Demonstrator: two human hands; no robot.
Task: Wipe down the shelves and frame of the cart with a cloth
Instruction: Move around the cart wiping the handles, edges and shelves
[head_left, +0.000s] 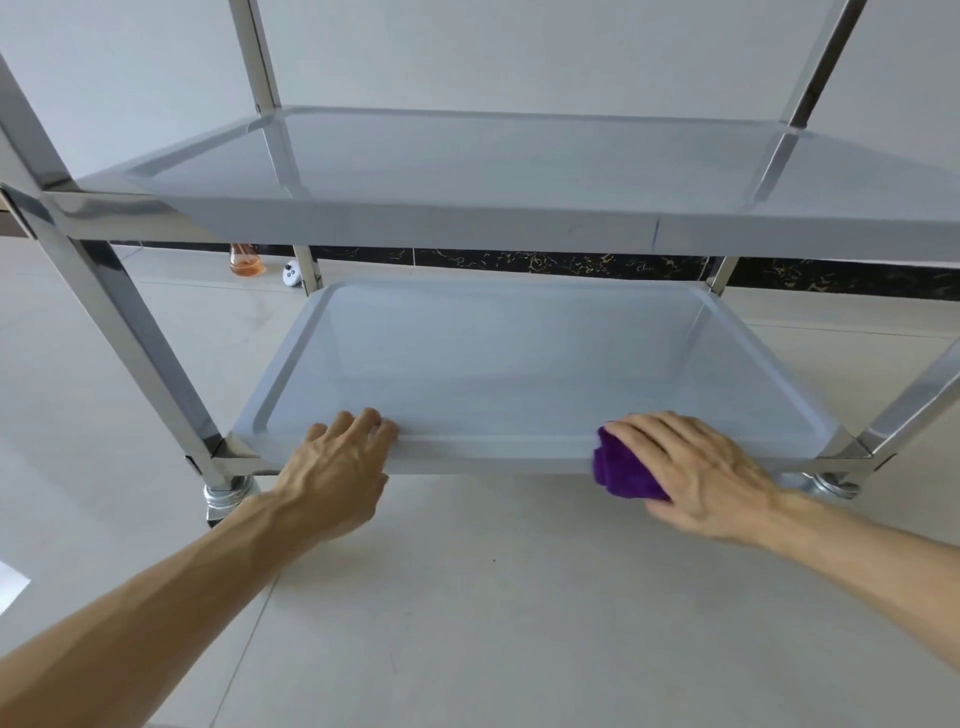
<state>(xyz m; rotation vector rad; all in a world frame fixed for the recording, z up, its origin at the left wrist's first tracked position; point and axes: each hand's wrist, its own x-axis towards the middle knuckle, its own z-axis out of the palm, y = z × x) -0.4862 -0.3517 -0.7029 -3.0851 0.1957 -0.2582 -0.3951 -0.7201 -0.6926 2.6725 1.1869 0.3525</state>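
A stainless-steel cart stands before me with a middle shelf (519, 171) and a bottom shelf (519, 364), joined by shiny square posts (119, 322). My left hand (337, 467) grips the bottom shelf's front rim, fingers curled over its top edge and thumb below. My right hand (696, 473) holds a bunched purple cloth (621, 470) against the same front rim, further right, fingers spread over the cloth. Most of the cloth is hidden under the palm.
Castor wheels (228, 496) sit under the front corners. On the pale tiled floor behind the cart stand a flask of orange liquid (247, 260) and a small white device (292, 274), along a dark marbled skirting (571, 262).
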